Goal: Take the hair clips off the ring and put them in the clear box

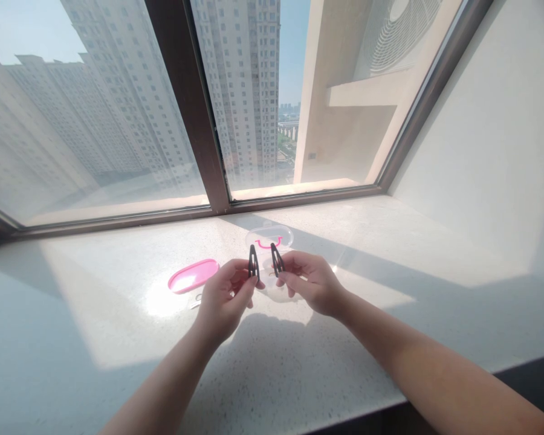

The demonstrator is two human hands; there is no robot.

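With the gap between the two hands as the centre of the dial and twelve toward the window, pale high-rise buildings (95,121) fill the view outside at ten to eleven o'clock. On the windowsill (272,368), a pink oval piece (193,277) with a raised rim lies at nine o'clock, a bright patch of sunlight spilling over its near edge. A small metallic item (196,304) sits just below it, between eight and nine, partly behind the wrist and too small to make out. A dark brown window bar (202,121) rises toward eleven.

At eight o'clock the left hand (224,296) pinches a black hair clip (250,264) between thumb and fingers; the clip stands nearly upright, narrow tip toward twelve. Beyond the hands, at twelve, is a clear plastic case (283,231) with a curved pink handle (267,246), its nearer part hidden by the fingers. A second black clip (274,258), its tip leaning toward eleven, is just right of the first and apart from it. The right hand (315,281), at three o'clock, grips this one between thumb and fingers.

Outside, a round fan grille (405,33) shows at one o'clock, and a white wall (494,151) stands at two.
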